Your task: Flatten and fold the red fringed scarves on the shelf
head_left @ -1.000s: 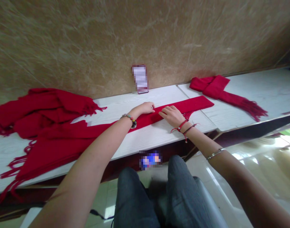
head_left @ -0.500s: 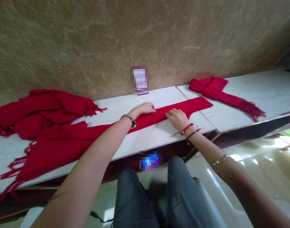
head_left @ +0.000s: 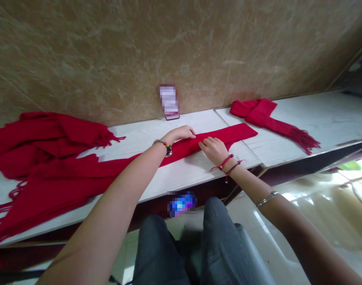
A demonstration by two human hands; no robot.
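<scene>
A long red scarf (head_left: 225,134) lies folded into a narrow band across the white tabletop, its left part wider and fringed. My left hand (head_left: 183,132), wearing a beaded bracelet, curls its fingers over the band's far edge. My right hand (head_left: 214,149), with red and dark cord bracelets, has bent fingers closed on the near edge, a little to the right. Both hands touch the cloth; the fingertips are partly hidden.
A rumpled red scarf pile (head_left: 56,134) lies at the left. Another folded red scarf (head_left: 265,113) with a fringe lies at the right. A phone (head_left: 169,102) leans on the marbled wall (head_left: 198,47). A blurred bright screen (head_left: 182,204) shows below the table edge.
My left hand has slid slightly right along the band, closer to my right hand. The right hand keeps about the same place on the scarf. The whole view has shifted a little.
</scene>
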